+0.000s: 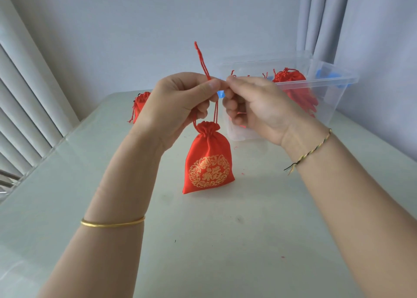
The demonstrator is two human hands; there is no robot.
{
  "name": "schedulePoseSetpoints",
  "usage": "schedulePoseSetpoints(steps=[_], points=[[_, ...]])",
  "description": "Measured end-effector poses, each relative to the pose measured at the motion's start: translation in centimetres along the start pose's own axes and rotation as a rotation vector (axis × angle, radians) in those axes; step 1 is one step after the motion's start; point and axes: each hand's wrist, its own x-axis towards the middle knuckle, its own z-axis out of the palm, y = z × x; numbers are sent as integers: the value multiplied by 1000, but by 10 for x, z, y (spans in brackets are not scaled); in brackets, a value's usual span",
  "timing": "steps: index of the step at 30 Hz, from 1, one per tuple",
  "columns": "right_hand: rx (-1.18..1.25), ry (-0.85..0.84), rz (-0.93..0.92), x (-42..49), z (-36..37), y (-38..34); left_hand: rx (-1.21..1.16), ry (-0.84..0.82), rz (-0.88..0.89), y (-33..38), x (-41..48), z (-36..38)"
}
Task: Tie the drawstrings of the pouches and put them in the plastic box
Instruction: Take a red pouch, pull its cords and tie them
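Note:
A red satin pouch [208, 162] with a gold emblem hangs over the table, its mouth gathered tight. Its red drawstrings [216, 110] run up from the mouth into my hands. My left hand [180, 101] pinches the strings between thumb and fingers, and one looped end [201, 57] sticks up above it. My right hand [250, 108] meets the left at the fingertips and pinches the same strings. A clear plastic box [325, 81] stands behind my right hand with several red pouches [291, 77] inside. Another red pouch [140, 104] lies on the table at the far left.
The pale table [225, 241] reaches to a wall at the back. White vertical blinds [24, 108] hang on the left and a grey curtain [322, 15] on the right. A blue part [325, 75] shows through the box's far side.

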Motion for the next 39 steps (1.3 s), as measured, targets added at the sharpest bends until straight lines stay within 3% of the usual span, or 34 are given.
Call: schedulePoseSetpoints(steps=[5, 8, 11, 15, 21, 28, 32, 36, 39], points=[[81, -185, 62, 0, -8, -2, -67, 27, -33, -2, 2, -2], [-140, -313, 120, -4, -11, -1, -83, 19, -31, -3, 1, -2], [-397, -175, 99, -2, -17, 2, -44, -25, -5, -2, 0, -1], [-101, 29, 25, 6, -17, 9, 100, -101, 132, -2, -1, 2], [59, -162, 54, 9, -6, 19, 517, 43, 439, -9, 0, 11], [100, -260, 89, 8, -10, 19, 560, 195, 521, -17, 3, 11], [118, -180, 92, 10, -12, 19, 471, 208, 451, -19, 5, 9], [26, 30, 28, 12, -14, 20, 337, 198, 309, -25, 10, 3], [149, 171, 14, 14, -16, 20, 294, 180, 182, -28, 12, -1]])
